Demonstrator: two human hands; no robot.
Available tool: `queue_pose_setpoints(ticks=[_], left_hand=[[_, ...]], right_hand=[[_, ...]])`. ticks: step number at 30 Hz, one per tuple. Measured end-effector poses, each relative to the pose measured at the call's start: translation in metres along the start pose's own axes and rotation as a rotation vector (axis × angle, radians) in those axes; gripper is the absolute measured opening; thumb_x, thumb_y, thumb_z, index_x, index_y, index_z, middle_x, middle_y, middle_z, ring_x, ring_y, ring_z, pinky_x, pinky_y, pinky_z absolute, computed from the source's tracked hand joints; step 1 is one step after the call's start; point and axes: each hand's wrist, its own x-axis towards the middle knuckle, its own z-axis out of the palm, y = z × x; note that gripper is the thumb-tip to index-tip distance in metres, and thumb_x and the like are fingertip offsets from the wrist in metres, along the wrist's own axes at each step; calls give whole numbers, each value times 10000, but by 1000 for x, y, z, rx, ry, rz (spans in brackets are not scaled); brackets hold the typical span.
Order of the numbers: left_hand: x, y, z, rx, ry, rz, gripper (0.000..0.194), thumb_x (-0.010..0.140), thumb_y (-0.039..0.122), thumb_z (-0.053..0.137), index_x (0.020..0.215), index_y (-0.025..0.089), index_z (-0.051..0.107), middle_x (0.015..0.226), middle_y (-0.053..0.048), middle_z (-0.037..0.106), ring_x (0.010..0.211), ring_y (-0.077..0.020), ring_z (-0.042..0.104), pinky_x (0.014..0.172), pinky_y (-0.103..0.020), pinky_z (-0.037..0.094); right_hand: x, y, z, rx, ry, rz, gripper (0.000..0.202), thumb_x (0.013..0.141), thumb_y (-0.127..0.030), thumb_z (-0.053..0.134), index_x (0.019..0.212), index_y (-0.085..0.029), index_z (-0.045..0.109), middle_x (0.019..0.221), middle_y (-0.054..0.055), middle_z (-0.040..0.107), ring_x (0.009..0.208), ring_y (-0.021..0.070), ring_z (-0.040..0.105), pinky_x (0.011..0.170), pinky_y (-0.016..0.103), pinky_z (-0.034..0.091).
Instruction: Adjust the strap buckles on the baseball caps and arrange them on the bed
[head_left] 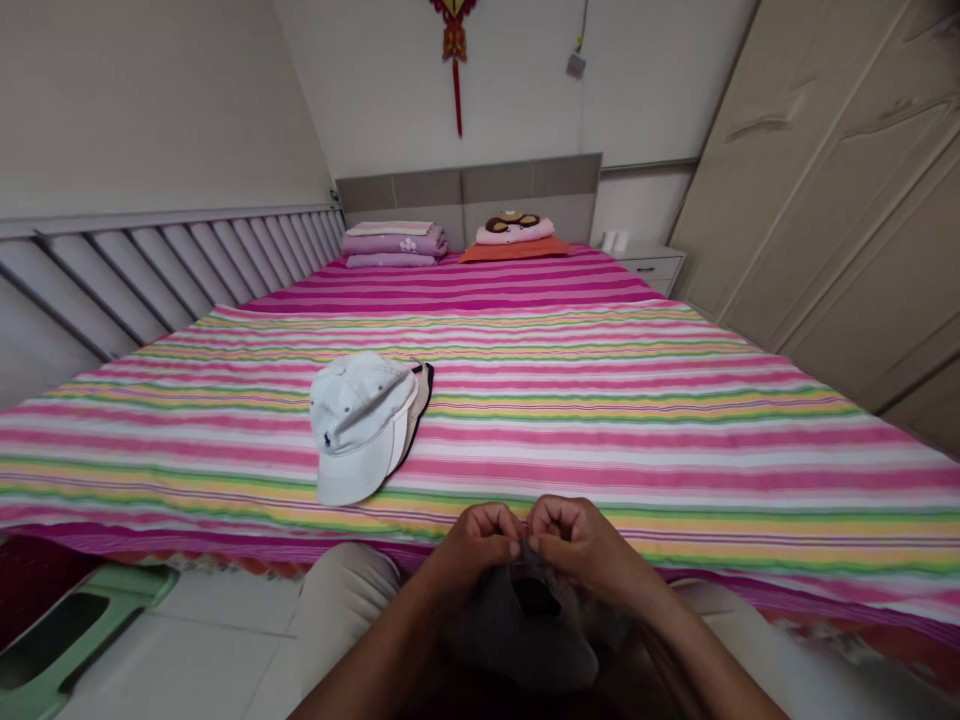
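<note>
My left hand and my right hand meet at the bed's near edge, fingertips pinched almost together. Between them they grip the upper edge of a dark grey cap, which hangs over my lap. A dark gap shows in the cap just below my fingers; its lower part is in shadow. Ahead and to the left, a white cap lies on the bed, brim toward me. Other caps, beige and dark-edged, are nested beneath it and mostly covered.
A striped sheet covers the bed. Folded purple bedding and an orange pillow lie by the headboard. A green stool stands at lower left. Wardrobe doors line the right, beside a white nightstand.
</note>
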Motion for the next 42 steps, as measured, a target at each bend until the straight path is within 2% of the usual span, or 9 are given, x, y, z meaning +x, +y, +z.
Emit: queue_pose_setpoints(ticks=[4, 11, 19, 24, 30, 34, 39, 42], left_hand=[[1, -2, 3, -61, 4, 25, 129, 517, 135, 699, 535, 127, 571, 608, -9, 591, 540, -96, 505, 523, -214, 353], [0, 2, 7, -71, -6, -28, 173, 516, 206, 718, 544, 114, 575, 502, 1, 564, 415, -76, 471, 420, -188, 312], [-1, -2, 3, -45, -16, -20, 209, 522, 227, 739, 552, 120, 562, 506, 1, 562, 454, -87, 491, 470, -204, 338], [-2, -2, 2, 5, 2, -40, 211, 533, 224, 738, 573, 114, 563, 517, 7, 549, 464, -70, 459, 480, -196, 302], [-3, -2, 2, 23, 41, -22, 234, 540, 260, 738, 588, 121, 556, 538, 2, 557, 488, -82, 468, 497, -204, 315], [-4, -2, 1, 37, 32, 9, 231, 550, 270, 733, 585, 118, 563, 554, -6, 556, 505, -86, 468, 503, -207, 323], [-5, -3, 0, 37, 38, 15, 220, 555, 261, 731, 586, 116, 569, 549, -4, 555, 471, -78, 458, 478, -203, 316], [-5, -2, 0, 28, 47, 21, 212, 556, 251, 729, 584, 116, 568, 557, -4, 559, 480, -79, 463, 485, -203, 318]], right_hand=[[0, 0, 0, 19, -16, 22, 106, 584, -218, 532, 555, -186, 436, 393, -97, 384, 330, 40, 340, 326, 160, 233], [-1, 4, -1, 72, -20, 70, 129, 587, -228, 568, 570, -184, 448, 392, -82, 448, 320, 44, 361, 312, 154, 232], [-3, 0, -2, 39, -6, 77, 139, 607, -237, 599, 577, -182, 475, 394, -80, 453, 307, 41, 332, 309, 165, 221], [-4, 0, -3, 62, -25, 81, 180, 607, -280, 646, 573, -173, 505, 399, -78, 451, 323, 44, 352, 321, 170, 237], [-4, 5, -5, 205, -22, 39, 286, 599, -397, 689, 631, -129, 592, 486, -37, 528, 412, 60, 449, 397, 183, 344], [-4, 7, -7, 276, -15, 53, 277, 635, -394, 665, 701, -135, 589, 556, -18, 578, 463, 83, 525, 462, 208, 417], [-4, 9, -6, 292, -27, 91, 254, 617, -356, 682, 676, -144, 553, 500, -36, 551, 401, 68, 487, 380, 176, 358], [-5, 8, -6, 346, -71, 92, 264, 611, -357, 684, 702, -147, 553, 518, -36, 554, 409, 69, 487, 389, 183, 379]])
